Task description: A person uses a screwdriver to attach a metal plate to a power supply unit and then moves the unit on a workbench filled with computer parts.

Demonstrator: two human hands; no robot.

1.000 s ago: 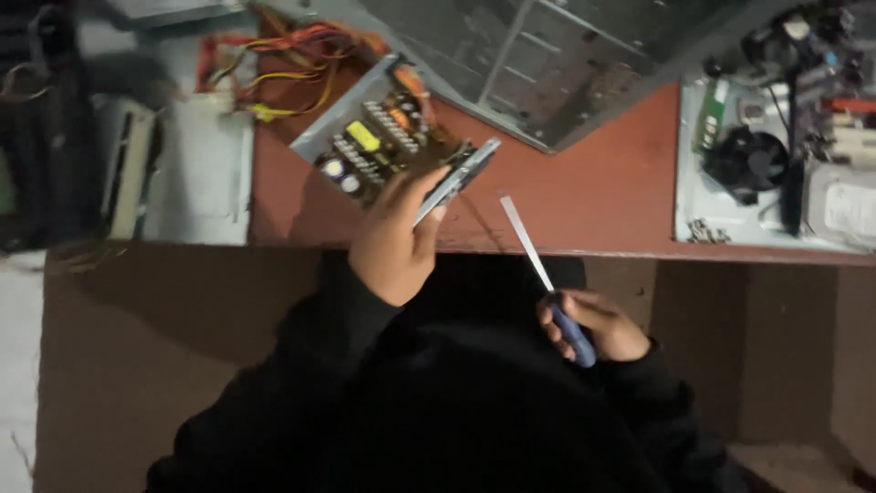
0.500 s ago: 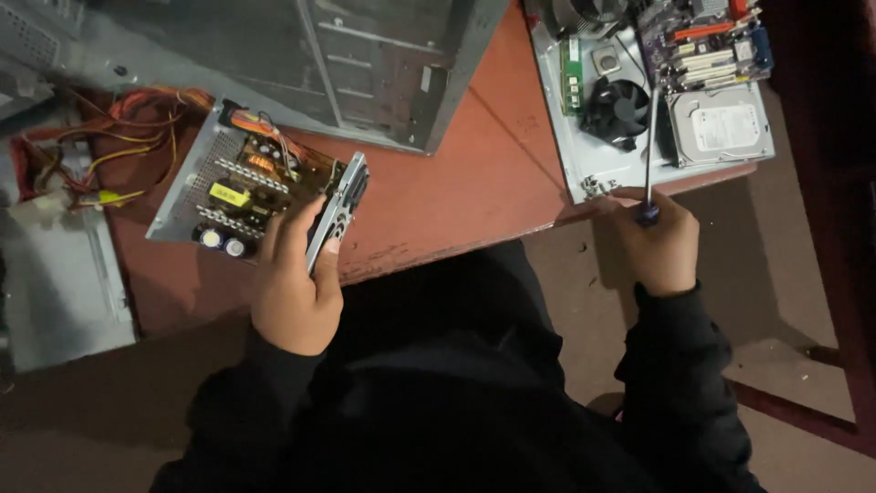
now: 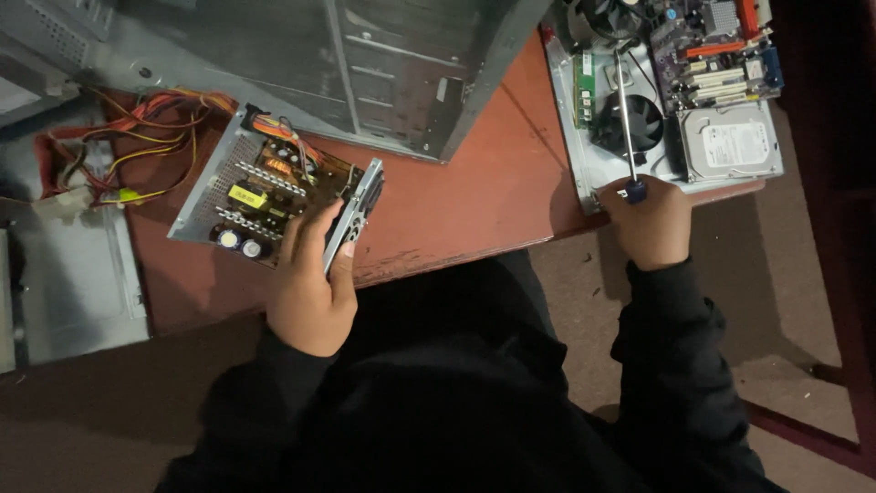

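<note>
- power supply unit (image 3: 274, 196) is already open, cover off, so the circuit board with its capacitors, coils and heatsinks is fully exposed; it sits on the red table (image 3: 474, 201) near the front edge
- left hand (image 3: 310, 283) is closed around the right-hand end of that unit, fingers wrapped over the grey metal side plate (image 3: 358, 212), which stands up a bit tilted
- right hand (image 3: 650, 224) is clenched on the blue handle of a screwdriver (image 3: 627, 123); the shaft points away from the person and lies across the metal tray (image 3: 584, 173) on the right side of the table
- the screwdriver tip ends up near the black cooler fan (image 3: 634, 123) and the motherboard (image 3: 707, 46), can't tell if it's seated on a screw or just resting there
- so as I read it the teardown is well underway: computer case (image 3: 365, 64) looks gutted and lies on its side at the back, hard drive (image 3: 730, 141) sits loose on the tray next to the fan
- what looks left: the board still sits in its housing, and its bundle of red, yellow and orange wires (image 3: 155, 128) still trails off to the left
- can't see any loose screws from here, too dark and small to tell
</note>
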